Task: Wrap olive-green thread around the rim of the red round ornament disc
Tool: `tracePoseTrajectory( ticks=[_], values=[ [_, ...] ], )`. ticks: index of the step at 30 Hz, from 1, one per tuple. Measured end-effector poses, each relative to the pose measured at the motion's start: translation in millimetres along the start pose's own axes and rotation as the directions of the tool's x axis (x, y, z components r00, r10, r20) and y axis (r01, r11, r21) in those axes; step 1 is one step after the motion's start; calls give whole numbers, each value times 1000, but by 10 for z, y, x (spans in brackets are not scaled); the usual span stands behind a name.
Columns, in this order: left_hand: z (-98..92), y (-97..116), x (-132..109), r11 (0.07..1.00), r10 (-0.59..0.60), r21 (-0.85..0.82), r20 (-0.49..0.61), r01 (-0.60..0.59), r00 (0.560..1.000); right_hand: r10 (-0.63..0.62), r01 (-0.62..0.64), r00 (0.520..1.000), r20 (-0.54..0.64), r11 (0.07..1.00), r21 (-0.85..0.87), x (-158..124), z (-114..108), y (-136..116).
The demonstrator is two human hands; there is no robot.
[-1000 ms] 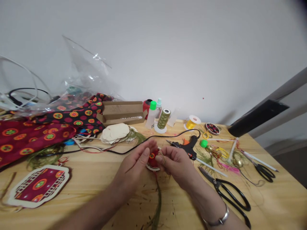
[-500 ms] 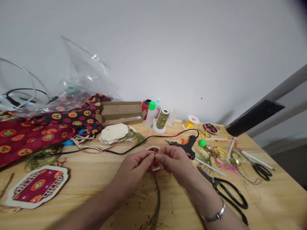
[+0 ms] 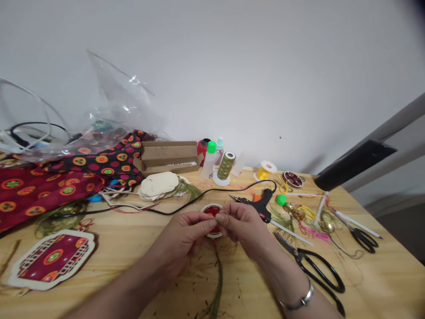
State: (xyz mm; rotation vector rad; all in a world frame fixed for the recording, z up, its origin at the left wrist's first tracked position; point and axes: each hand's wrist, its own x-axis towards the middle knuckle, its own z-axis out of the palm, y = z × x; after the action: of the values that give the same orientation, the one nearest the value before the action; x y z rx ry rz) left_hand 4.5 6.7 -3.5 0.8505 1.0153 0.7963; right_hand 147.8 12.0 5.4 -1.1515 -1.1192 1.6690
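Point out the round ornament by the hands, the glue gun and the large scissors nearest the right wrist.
Round ornament (image 3: 210,211): head view, on its red patterned face.
Glue gun (image 3: 261,205): head view, on its black body.
Large scissors (image 3: 297,253): head view, near the pivot.

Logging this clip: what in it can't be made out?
All in head view:
What the left hand pinches, if anything: its fingers hide it.
Ends of the thread at the right hand: too fine.
Part of the round ornament: behind both hands.
End of the green tassel: bottom edge.
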Motion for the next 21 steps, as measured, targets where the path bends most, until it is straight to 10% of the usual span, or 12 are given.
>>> tracePoseTrajectory(
  ticks=[21],
  values=[
    [-9,40,19,990,48,-132,-68,-56,997,-55,50,998,-12,972,-228,4,-55,-38]
  ],
)
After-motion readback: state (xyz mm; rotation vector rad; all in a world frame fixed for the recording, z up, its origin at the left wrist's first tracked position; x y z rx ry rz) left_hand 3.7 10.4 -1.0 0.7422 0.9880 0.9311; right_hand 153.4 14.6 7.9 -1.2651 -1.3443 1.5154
